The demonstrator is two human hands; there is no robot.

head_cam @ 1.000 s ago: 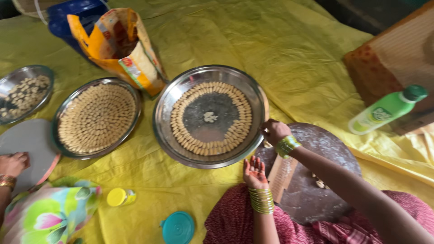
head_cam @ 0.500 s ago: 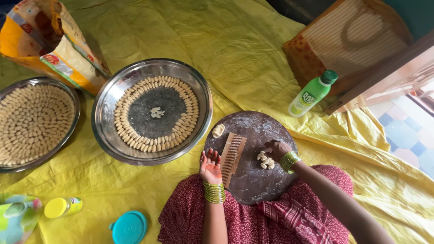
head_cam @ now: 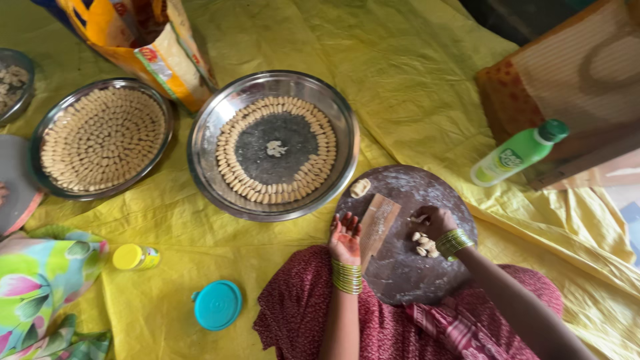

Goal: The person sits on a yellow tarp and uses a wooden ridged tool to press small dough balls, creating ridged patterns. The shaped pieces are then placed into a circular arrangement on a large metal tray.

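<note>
Since half a second ago the right hand [head_cam: 437, 221] has stayed over the small dough pieces [head_cam: 423, 244] on the round board [head_cam: 400, 273], fingers curled onto them. The left hand [head_cam: 345, 237] rests palm-up, fingers loosely spread, touching the ridged wooden paddle [head_cam: 379, 223].

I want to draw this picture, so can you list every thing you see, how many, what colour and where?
Steel trays: three, silver; middle, left, far left edge.
Dough shells: many, cream, in the trays.
Round board: one, dark, floured, on the lap.
Ridged wooden piece: one, tan, on the board.
Dough bits: few, cream, on the board.
Bottle: one, green, right.
Bag: one, orange, top left.
Lid: one, teal, bottom.
Small jar: one, yellow.
Sheet: one, yellow, underneath.
Left hand: open, beside the wooden piece.
Right hand: over the dough bits.
</note>
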